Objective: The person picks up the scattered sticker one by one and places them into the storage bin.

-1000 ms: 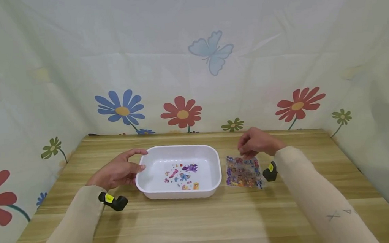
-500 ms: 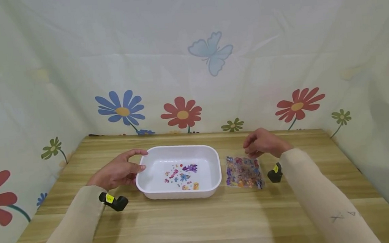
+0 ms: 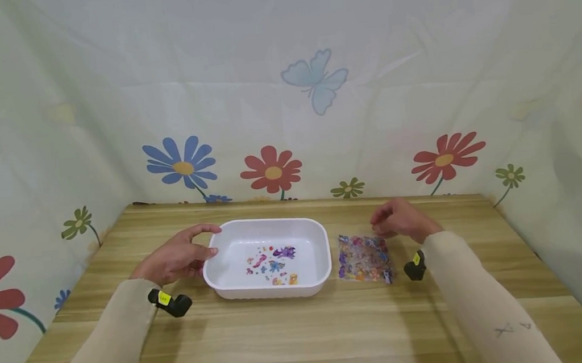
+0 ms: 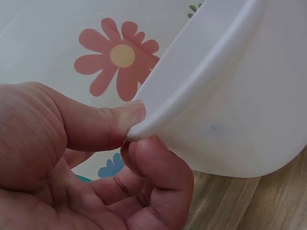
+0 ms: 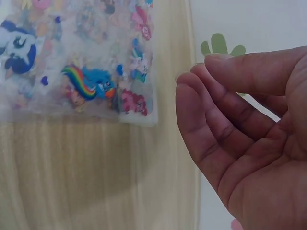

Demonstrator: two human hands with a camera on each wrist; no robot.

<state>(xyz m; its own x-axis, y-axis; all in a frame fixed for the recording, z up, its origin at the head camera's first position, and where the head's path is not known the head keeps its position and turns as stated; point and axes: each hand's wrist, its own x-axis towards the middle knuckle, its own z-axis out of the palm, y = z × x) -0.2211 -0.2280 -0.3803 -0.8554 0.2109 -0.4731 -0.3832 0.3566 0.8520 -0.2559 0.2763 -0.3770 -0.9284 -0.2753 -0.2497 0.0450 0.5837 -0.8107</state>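
My left hand (image 3: 176, 257) pinches the left rim of a white plastic basin (image 3: 269, 291). In the left wrist view the thumb lies on top of the basin's rim (image 4: 206, 72), with curled fingers underneath. Small colourful cartoon pony stickers (image 3: 275, 265) lie scattered over the basin's floor. To the right of it, a clear plastic packet (image 3: 364, 258) filled with similar pony pictures lies flat on the table. My right hand (image 3: 403, 219) hovers by the packet's far right corner, fingers loosely bent. The right wrist view shows the hand (image 5: 254, 120) apart from the packet (image 5: 91, 86), nothing visible in its fingers.
The wood-grain table (image 3: 293, 341) carries the basin and packet near its far side. A pale curtain (image 3: 243, 94) with printed flowers and a butterfly encloses the table at the back and sides. Black cameras (image 3: 173, 303) are strapped to both wrists.
My right hand has drawn off the packet's upper edge, moving right and slightly nearer. The left hand and basin have stayed put.
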